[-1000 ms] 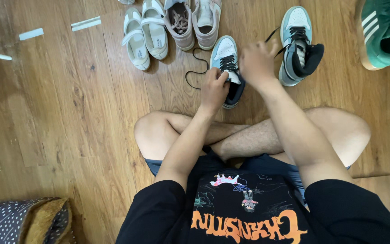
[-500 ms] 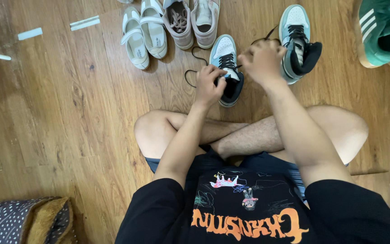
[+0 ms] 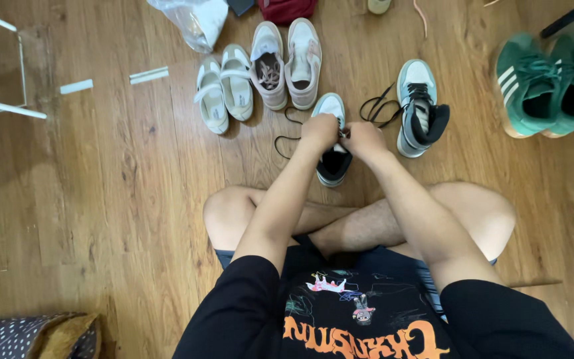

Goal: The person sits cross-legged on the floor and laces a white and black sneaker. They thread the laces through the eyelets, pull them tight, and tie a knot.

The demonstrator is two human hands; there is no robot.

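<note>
Fingers of both the left hand (image 3: 320, 129) and right hand (image 3: 361, 138) had drawn together since half a second before, pinched shut on the black laces (image 3: 286, 136) over the white-toed sneaker (image 3: 333, 143) that sat beneath them on the wooden floor (image 3: 101, 199). We saw its mate (image 3: 418, 106) just to the right.

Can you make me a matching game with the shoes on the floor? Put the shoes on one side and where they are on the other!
Shoes:
1. Green lace-up sneakers
2. White strap sandals
3. Grey-and-black sneaker with black laces
4. Beige lace-up sneakers

Places:
A. Under both hands, left hand and right hand
B. Far right on the wooden floor
C. Furthest left of the shoes
D. Between the sandals and the other grey-and-black sneaker

Pairs: 1-B, 2-C, 3-A, 4-D
</note>
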